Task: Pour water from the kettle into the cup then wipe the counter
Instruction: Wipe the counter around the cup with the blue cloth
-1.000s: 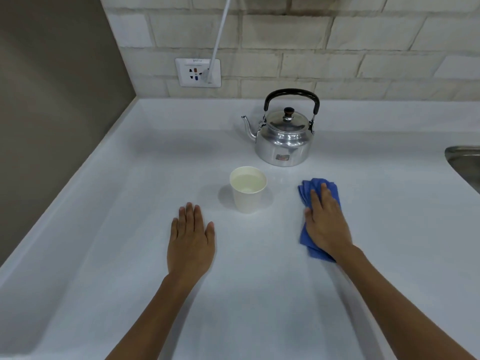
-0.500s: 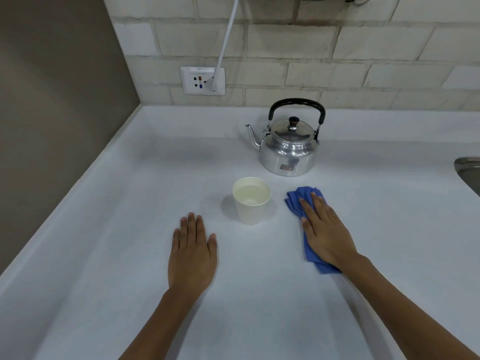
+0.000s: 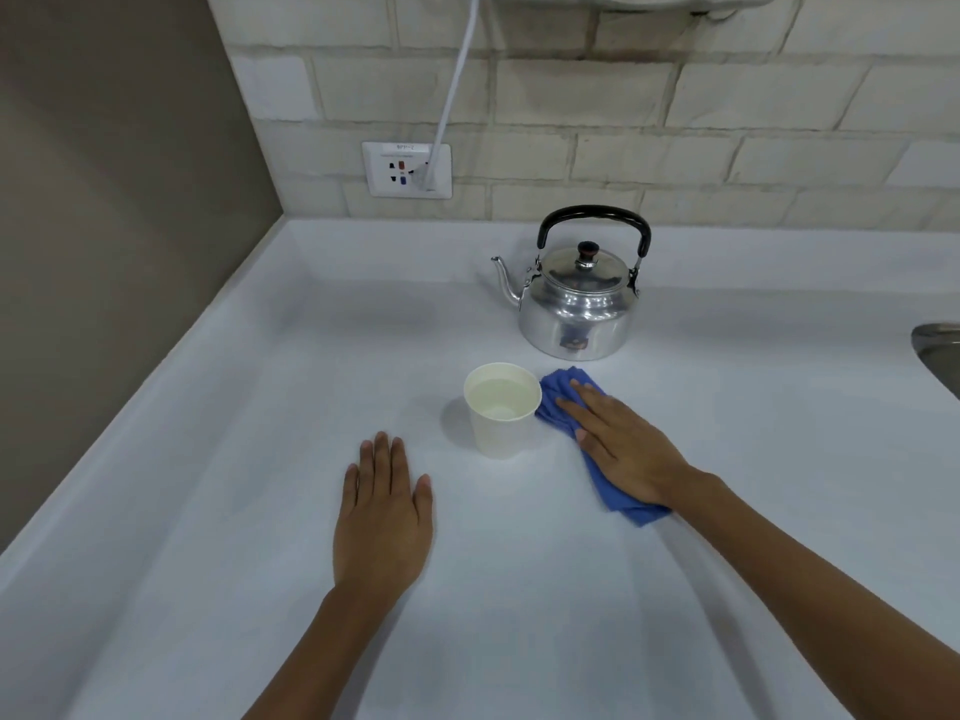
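- White tabletop runs to a brick back wall w/ a socket on it; edge of a sink at far right.
- Kettle stands upright at the back, nobody holding it. Cup sits near-left of it, water close to the rim, so the pour looks done.
- Change: right hand has slid the blue cloth left over the last sec. Cloth's far corner is now just beside the cup, maybe touching; can't tell.
- Right grip: flat palm, fingers spread, pressing the cloth down, not closed round it.
- Left hand hasn't moved: flat on the tabletop, open, holding nothing, near-left of the cup.
- Means wiping is underway. Risk: any further left and the cloth nudges a full cup.
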Demonstrator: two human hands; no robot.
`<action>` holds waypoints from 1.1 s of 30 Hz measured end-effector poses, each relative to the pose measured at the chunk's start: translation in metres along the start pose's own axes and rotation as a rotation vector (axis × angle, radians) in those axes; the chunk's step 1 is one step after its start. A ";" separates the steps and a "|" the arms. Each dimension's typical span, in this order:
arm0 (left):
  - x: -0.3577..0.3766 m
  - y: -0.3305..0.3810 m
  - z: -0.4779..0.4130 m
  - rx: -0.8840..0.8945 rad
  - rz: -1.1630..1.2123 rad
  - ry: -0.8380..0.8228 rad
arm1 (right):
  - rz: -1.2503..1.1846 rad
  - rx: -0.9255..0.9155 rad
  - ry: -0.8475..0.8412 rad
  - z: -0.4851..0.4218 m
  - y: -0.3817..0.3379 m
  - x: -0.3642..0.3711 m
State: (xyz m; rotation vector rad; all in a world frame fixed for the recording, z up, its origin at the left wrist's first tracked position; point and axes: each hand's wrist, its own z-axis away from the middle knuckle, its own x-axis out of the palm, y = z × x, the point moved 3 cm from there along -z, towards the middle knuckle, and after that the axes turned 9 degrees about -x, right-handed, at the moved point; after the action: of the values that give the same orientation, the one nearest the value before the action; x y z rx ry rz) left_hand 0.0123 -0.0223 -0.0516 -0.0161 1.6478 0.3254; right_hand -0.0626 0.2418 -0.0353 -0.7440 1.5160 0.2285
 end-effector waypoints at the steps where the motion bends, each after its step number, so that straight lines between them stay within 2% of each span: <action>1: -0.001 0.000 0.000 0.000 -0.003 0.005 | 0.010 0.036 0.006 -0.012 -0.001 0.000; 5: 0.002 -0.003 0.000 -0.001 -0.009 -0.005 | 0.038 0.025 -0.043 -0.031 -0.021 0.009; 8: 0.003 -0.005 -0.001 -0.001 0.016 -0.009 | 0.022 -0.090 -0.029 -0.003 -0.026 0.013; 10: 0.002 -0.005 0.000 0.007 0.024 -0.013 | -0.014 -0.102 -0.012 0.018 -0.015 0.008; 13: 0.001 -0.005 0.000 0.013 0.018 -0.005 | 0.024 0.003 0.045 0.032 0.027 -0.010; 16: 0.002 -0.004 -0.001 0.006 0.019 -0.013 | 0.063 0.213 0.103 0.025 0.064 -0.028; 20: 0.002 -0.003 0.000 0.006 0.007 -0.009 | 0.092 0.316 0.109 0.018 0.054 -0.020; 23: 0.002 -0.003 -0.001 0.000 0.019 -0.016 | 0.065 0.270 0.129 0.035 0.015 -0.005; 26: 0.002 -0.003 -0.001 0.001 0.024 -0.012 | 0.094 0.115 0.140 0.068 -0.039 0.015; 29: 0.003 -0.004 -0.001 0.008 0.030 -0.011 | 0.036 0.026 0.090 0.088 -0.048 0.012; 31: 0.003 -0.005 -0.001 0.012 0.036 -0.014 | 0.058 0.057 0.084 0.085 -0.026 -0.001; 33: 0.003 -0.005 -0.001 0.012 0.047 -0.020 | 0.080 0.180 0.125 0.077 0.003 -0.015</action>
State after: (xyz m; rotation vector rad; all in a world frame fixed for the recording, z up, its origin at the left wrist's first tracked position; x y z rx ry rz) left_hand 0.0124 -0.0269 -0.0556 0.0351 1.6322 0.3508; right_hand -0.0030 0.2925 -0.0308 -0.5639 1.6628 0.1048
